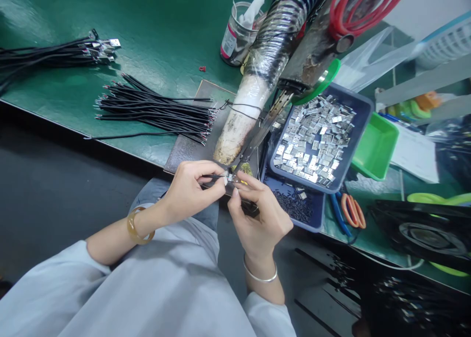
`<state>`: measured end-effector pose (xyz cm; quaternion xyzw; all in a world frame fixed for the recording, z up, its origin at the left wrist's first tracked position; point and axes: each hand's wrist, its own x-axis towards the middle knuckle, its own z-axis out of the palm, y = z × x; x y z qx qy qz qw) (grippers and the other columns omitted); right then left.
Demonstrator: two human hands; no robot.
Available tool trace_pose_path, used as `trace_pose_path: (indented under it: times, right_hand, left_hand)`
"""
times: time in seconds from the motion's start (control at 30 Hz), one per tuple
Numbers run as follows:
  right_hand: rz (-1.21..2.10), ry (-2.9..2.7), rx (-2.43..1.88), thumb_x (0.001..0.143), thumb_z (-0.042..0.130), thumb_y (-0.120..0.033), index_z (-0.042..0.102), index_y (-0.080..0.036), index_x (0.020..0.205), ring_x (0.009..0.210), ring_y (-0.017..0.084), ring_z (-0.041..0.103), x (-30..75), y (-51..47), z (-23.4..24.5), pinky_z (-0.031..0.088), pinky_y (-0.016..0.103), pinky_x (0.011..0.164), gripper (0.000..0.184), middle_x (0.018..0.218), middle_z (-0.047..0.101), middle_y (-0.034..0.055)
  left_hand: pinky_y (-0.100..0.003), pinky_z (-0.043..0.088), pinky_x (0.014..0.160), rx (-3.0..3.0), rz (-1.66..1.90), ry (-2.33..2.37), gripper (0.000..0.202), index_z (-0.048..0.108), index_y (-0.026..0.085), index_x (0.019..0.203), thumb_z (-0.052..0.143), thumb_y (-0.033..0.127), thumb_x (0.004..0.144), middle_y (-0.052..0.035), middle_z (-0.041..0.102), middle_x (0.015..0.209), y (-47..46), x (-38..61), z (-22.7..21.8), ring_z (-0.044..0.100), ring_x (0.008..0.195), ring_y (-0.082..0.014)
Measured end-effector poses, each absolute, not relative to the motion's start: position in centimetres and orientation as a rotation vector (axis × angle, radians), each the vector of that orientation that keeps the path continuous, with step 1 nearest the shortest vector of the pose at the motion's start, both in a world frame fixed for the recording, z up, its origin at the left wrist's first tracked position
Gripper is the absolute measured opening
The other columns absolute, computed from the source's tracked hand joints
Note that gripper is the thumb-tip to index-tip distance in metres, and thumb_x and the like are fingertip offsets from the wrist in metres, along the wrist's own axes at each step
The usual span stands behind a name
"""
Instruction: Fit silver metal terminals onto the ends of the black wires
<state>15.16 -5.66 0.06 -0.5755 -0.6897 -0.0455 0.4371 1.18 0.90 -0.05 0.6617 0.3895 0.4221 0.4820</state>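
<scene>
My left hand (pixel 193 187) pinches a thin black cable (pixel 210 176) close to its end. Fingertips of my right hand (pixel 261 214) close on a small silver USB connector (pixel 230 177), which meets the cable end between both hands. The tip of a soldering iron (pixel 263 126) comes down right by the connector; whether it touches is too small to tell. Just beyond my hands is a yellowish pad (pixel 245 169), partly hidden. A bundle of black cables (pixel 158 111) with stripped ends lies ahead on the left, partly on a dark board (pixel 176 153).
A wrapped hose (pixel 253 91) reaches down beside the iron. On the right stand a tray of silver connector shells (pixel 316 141), a lower tray of small black parts (pixel 294 204), a green bin (pixel 375 145) and orange-handled pliers (pixel 353 210). Finished-looking USB cables (pixel 88 50) lie far left.
</scene>
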Motion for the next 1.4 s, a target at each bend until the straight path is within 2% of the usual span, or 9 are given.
trace_pose_path:
  times: [0.13,0.33,0.47,0.57,0.77,0.87,1.0,1.1,1.4]
  right_hand:
    - [-0.118,-1.734,-1.431,0.086,0.069,-0.006,0.061,-0.024,0.088,0.093,0.018,0.079,15.2,-5.8,0.0,0.064,0.025,0.076,0.02,0.102,0.081,0.0033]
    - [-0.142,-1.659,-1.436,0.085,0.072,-0.006,0.064,-0.023,0.089,0.087,0.016,0.079,15.4,-5.7,-0.1,0.062,0.022,0.074,0.019,0.096,0.081,0.0022]
    - [0.066,-1.564,-1.453,0.087,0.071,-0.007,0.066,-0.023,0.085,0.081,0.013,0.078,15.5,-5.7,-0.2,0.063,0.021,0.07,0.016,0.09,0.079,-0.0011]
    - [0.165,-1.541,-1.458,0.088,0.07,-0.008,0.066,-0.023,0.083,0.08,0.013,0.077,15.4,-5.7,-0.1,0.063,0.02,0.068,0.016,0.089,0.079,-0.0014]
    - [0.035,-1.63,-1.474,0.087,0.07,-0.009,0.064,-0.022,0.082,0.083,0.014,0.077,15.2,-5.6,0.2,0.063,0.023,0.071,0.016,0.093,0.079,0.0]
    - [0.009,-1.658,-1.471,0.087,0.07,-0.009,0.063,-0.022,0.083,0.087,0.015,0.078,15.2,-5.4,0.2,0.062,0.024,0.074,0.015,0.094,0.079,0.0006]
    - [-0.011,-1.648,-1.464,0.087,0.071,-0.009,0.064,-0.022,0.084,0.088,0.016,0.078,15.2,-5.3,0.3,0.062,0.025,0.075,0.015,0.094,0.079,0.0011]
    - [-0.018,-1.629,-1.462,0.087,0.072,-0.009,0.066,-0.022,0.085,0.089,0.016,0.077,15.1,-5.4,0.4,0.062,0.025,0.076,0.014,0.095,0.08,0.0017]
    - [0.009,-1.634,-1.485,0.088,0.07,-0.009,0.063,-0.023,0.083,0.09,0.017,0.078,15.1,-5.6,0.4,0.063,0.026,0.074,0.016,0.095,0.08,0.0012]
  left_hand:
    - [-0.015,0.042,0.052,1.614,1.014,0.965,0.016,0.072,0.012,0.073,0.058,0.015,0.08,-0.0031,0.07,0.068,0.8,1.2,-0.4,0.058,0.059,-0.0089]
    - [-0.018,0.037,0.049,1.693,1.033,0.93,0.01,0.069,0.014,0.077,0.061,0.017,0.083,0.0004,0.063,0.064,0.3,0.7,-0.8,0.046,0.051,-0.0072]
    - [-0.018,0.034,0.047,1.712,1.057,0.859,0.015,0.072,0.014,0.078,0.06,0.018,0.087,-0.0001,0.066,0.064,0.1,0.2,-0.8,0.042,0.048,-0.0062]
    - [-0.017,0.038,0.048,1.605,1.024,0.857,0.019,0.073,0.012,0.079,0.059,0.019,0.089,-0.002,0.07,0.066,0.1,0.1,-0.8,0.051,0.051,-0.0074]
    - [-0.018,0.05,0.058,1.567,1.031,0.864,0.019,0.078,0.012,0.084,0.061,0.019,0.088,-0.0062,0.078,0.078,0.3,0.1,-0.8,0.066,0.064,-0.0128]
    - [-0.017,0.052,0.059,1.565,1.075,0.863,0.018,0.078,0.012,0.086,0.061,0.016,0.088,-0.007,0.08,0.081,0.5,0.2,-0.9,0.069,0.067,-0.0131]
    - [-0.014,0.04,0.045,1.627,1.17,0.847,0.015,0.077,0.012,0.084,0.062,0.014,0.088,-0.004,0.076,0.072,0.6,0.5,-1.2,0.055,0.051,-0.0067]
    - [-0.013,0.031,0.039,1.673,1.255,0.802,0.014,0.076,0.011,0.083,0.063,0.013,0.088,-0.0019,0.073,0.068,0.7,0.7,-1.3,0.044,0.045,-0.0035]
    - [-0.013,0.032,0.04,1.649,1.213,0.835,0.014,0.075,0.01,0.082,0.063,0.012,0.088,-0.0028,0.071,0.069,0.6,0.7,-1.2,0.046,0.048,-0.0044]
